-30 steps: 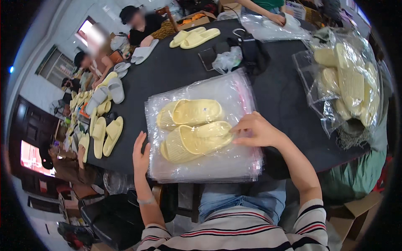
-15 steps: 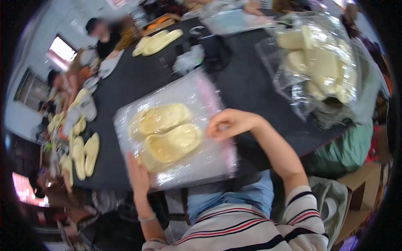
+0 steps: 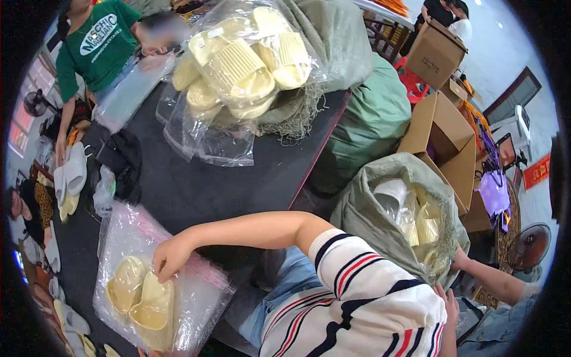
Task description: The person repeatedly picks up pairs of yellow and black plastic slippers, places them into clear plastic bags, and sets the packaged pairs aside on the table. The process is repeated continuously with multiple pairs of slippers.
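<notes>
A pair of pale yellow slippers (image 3: 140, 294) lies in a clear plastic bag (image 3: 196, 303) with a pink strip along its mouth, on the black table (image 3: 238, 172) at the lower left. My right hand (image 3: 169, 257) reaches across from my striped sleeve. Its curled fingers grip the heel end of the slippers at the bag's mouth. My left hand is out of view, below the picture's edge.
Bagged yellow slippers (image 3: 238, 59) are piled at the table's far end against a grey-green sack (image 3: 333, 35). An open sack of slippers (image 3: 410, 214) and cardboard boxes (image 3: 443, 128) stand to my right, where another person's hand (image 3: 455, 262) reaches. A person in green (image 3: 98, 41) sits across from me.
The view has swung to the right, so the table now sits at the left. My right hand has stayed on the slippers in the bag, and my left hand has dropped out of sight.
</notes>
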Demonstrator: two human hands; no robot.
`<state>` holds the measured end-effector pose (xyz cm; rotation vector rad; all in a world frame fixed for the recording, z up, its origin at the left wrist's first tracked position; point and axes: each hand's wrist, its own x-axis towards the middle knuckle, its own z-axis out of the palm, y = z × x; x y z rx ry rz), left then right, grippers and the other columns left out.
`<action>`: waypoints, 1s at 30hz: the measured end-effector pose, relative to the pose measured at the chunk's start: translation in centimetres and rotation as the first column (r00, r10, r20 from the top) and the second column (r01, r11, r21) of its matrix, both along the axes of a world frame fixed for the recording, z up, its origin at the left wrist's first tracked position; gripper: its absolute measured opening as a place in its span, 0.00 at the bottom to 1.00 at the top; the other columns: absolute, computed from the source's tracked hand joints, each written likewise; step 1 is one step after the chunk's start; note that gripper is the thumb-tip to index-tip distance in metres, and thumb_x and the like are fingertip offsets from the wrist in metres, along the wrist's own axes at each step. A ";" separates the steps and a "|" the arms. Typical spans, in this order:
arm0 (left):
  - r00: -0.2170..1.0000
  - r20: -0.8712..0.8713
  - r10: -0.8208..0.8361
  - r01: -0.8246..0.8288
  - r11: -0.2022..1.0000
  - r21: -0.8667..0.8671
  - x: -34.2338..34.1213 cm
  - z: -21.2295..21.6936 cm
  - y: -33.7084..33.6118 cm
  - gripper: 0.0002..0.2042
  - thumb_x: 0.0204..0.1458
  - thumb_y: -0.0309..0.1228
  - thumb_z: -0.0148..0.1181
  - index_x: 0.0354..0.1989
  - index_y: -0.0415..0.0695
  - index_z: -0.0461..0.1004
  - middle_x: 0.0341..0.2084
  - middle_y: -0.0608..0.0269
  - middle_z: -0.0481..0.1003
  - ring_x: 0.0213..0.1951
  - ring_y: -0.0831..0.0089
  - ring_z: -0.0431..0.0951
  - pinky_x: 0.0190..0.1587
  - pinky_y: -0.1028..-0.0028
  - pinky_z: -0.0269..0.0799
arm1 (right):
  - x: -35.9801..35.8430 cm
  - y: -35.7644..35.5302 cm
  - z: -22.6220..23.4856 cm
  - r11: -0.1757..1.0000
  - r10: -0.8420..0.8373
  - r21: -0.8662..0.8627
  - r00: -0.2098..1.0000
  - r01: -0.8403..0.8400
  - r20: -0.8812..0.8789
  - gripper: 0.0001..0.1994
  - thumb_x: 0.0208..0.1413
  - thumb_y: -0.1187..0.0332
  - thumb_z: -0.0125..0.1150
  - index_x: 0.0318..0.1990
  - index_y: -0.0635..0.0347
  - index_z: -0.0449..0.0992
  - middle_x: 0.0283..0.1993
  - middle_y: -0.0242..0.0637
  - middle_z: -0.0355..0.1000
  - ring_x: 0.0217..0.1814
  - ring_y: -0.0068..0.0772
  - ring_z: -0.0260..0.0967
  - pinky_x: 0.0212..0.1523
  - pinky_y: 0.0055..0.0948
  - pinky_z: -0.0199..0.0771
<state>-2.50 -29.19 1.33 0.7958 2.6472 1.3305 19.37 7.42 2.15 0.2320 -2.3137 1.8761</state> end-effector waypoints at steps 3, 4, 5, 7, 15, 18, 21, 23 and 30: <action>0.998 0.018 -0.059 0.057 0.994 0.094 -2.5 -2.0 -1.7 0.29 0.63 0.49 0.37 0.66 0.43 0.55 0.63 0.45 0.58 0.48 0.45 0.71 0.44 0.54 0.71 | 1.1 0.7 1.7 0.973 0.030 -0.229 1.000 -0.027 0.008 0.15 0.61 0.60 0.55 0.29 0.62 0.76 0.25 0.29 0.73 0.29 0.21 0.70 0.31 0.25 0.67; 0.996 0.026 -0.090 0.086 0.988 0.129 -3.5 -2.6 -2.6 0.29 0.63 0.50 0.35 0.67 0.44 0.54 0.64 0.46 0.57 0.48 0.44 0.71 0.45 0.53 0.71 | 1.2 0.8 2.0 0.949 0.079 -0.306 0.997 -0.079 -0.012 0.15 0.62 0.60 0.55 0.29 0.62 0.75 0.25 0.29 0.73 0.30 0.20 0.70 0.32 0.24 0.68; 0.990 0.036 -0.134 0.125 0.976 0.179 -4.8 -3.3 -3.9 0.30 0.63 0.51 0.34 0.67 0.45 0.54 0.64 0.46 0.55 0.49 0.43 0.71 0.45 0.52 0.70 | 1.2 0.8 2.2 0.915 0.132 -0.381 0.991 -0.135 -0.036 0.15 0.62 0.60 0.54 0.29 0.62 0.75 0.25 0.29 0.73 0.31 0.20 0.71 0.32 0.24 0.69; 0.949 0.087 -0.303 0.258 0.906 0.334 -10.6 -6.2 -10.2 0.31 0.63 0.53 0.30 0.69 0.47 0.52 0.66 0.48 0.53 0.50 0.42 0.70 0.45 0.49 0.70 | 1.3 0.1 2.9 0.889 0.181 -0.421 0.983 -0.180 -0.036 0.15 0.64 0.59 0.52 0.32 0.62 0.75 0.29 0.32 0.75 0.35 0.22 0.73 0.35 0.25 0.72; 0.983 0.050 0.178 -0.175 0.983 -0.058 2.1 3.4 -1.8 0.27 0.49 0.29 0.60 0.60 0.39 0.64 0.48 0.59 0.65 0.35 0.81 0.66 0.37 0.79 0.66 | 1.8 0.9 1.6 0.804 0.503 -0.367 0.864 -0.469 -0.002 0.11 0.62 0.67 0.55 0.43 0.67 0.77 0.42 0.40 0.76 0.48 0.29 0.72 0.52 0.30 0.71; 0.990 -0.085 0.111 -0.118 0.990 -0.079 2.8 3.2 -3.0 0.28 0.45 0.20 0.62 0.59 0.41 0.66 0.50 0.59 0.64 0.37 0.76 0.67 0.39 0.78 0.67 | 1.8 0.6 2.3 0.809 0.546 -0.277 0.837 -0.519 0.026 0.10 0.59 0.77 0.55 0.47 0.69 0.76 0.50 0.41 0.74 0.55 0.31 0.69 0.58 0.29 0.67; 0.959 -0.275 0.071 -0.074 0.997 0.000 2.1 3.9 -1.7 0.28 0.45 0.16 0.62 0.58 0.41 0.66 0.50 0.59 0.65 0.38 0.74 0.67 0.40 0.76 0.68 | 0.7 -0.1 1.7 0.951 0.271 -0.129 0.959 -0.280 -0.085 0.16 0.53 0.76 0.59 0.51 0.62 0.75 0.53 0.44 0.72 0.58 0.35 0.68 0.59 0.32 0.65; 0.974 -0.221 0.053 -0.047 0.998 0.032 1.6 4.5 -0.1 0.24 0.52 0.20 0.58 0.60 0.39 0.64 0.55 0.55 0.65 0.49 0.68 0.69 0.52 0.72 0.66 | 0.0 -1.1 1.6 0.994 0.090 0.075 0.980 -0.078 -0.175 0.19 0.52 0.74 0.61 0.53 0.61 0.74 0.55 0.47 0.70 0.59 0.42 0.67 0.60 0.36 0.64; 0.978 0.000 -0.209 0.208 0.972 0.111 -1.1 3.7 4.7 0.23 0.64 0.30 0.42 0.66 0.33 0.54 0.66 0.47 0.55 0.68 0.60 0.53 0.68 0.67 0.46 | -0.2 -3.2 2.1 0.883 0.018 0.454 0.958 0.119 -0.287 0.28 0.51 0.63 0.64 0.61 0.59 0.66 0.61 0.53 0.64 0.62 0.54 0.62 0.63 0.43 0.60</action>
